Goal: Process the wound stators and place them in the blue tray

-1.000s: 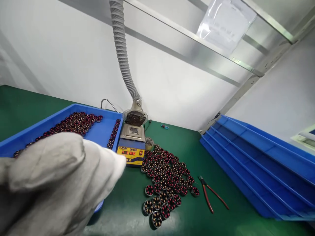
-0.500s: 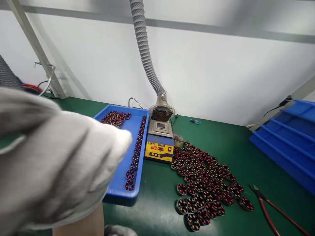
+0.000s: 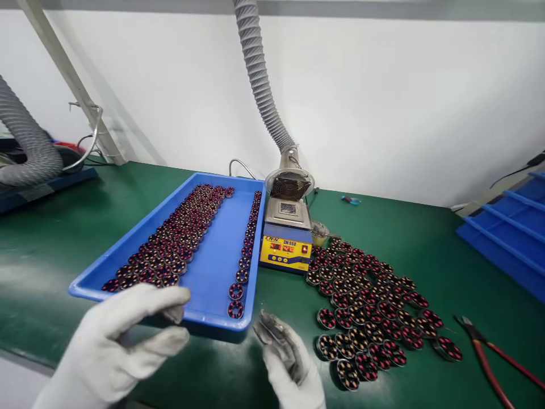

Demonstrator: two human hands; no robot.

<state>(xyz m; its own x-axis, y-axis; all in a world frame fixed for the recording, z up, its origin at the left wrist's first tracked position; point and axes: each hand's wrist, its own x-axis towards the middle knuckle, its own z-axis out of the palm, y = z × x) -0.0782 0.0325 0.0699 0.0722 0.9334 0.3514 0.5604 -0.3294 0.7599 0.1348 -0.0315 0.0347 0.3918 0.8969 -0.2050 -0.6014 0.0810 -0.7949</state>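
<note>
My left hand [image 3: 128, 338], in a white glove, hovers in front of the near edge of the blue tray [image 3: 217, 318]. Its thumb and fingers are apart, with nothing visible between them. Beyond the tray's near right corner is my right hand [image 3: 292, 360], gloved with grey-stained fingertips. Its fingers curve loosely, and I see nothing held. Small round motor stators [image 3: 179, 233] with red and copper-coloured spots fill the tray's left side, and a single row [image 3: 242, 275] lines its right wall. More stators [image 3: 366, 307] lie on the green table right of my right hand.
A yellow-fronted solder pot [image 3: 286, 253] with a lit display stands right of the tray, under a grey extraction hose [image 3: 264, 85]. Behind the loose stators sits a small cup [image 3: 319, 232]. Red-handled cutters [image 3: 481, 346] lie at right, near stacked blue trays [image 3: 511, 227].
My left hand has dropped from close before the camera to the tray's near edge, uncovering the stators there. My right hand has risen into view. The camera view has shifted slightly.
</note>
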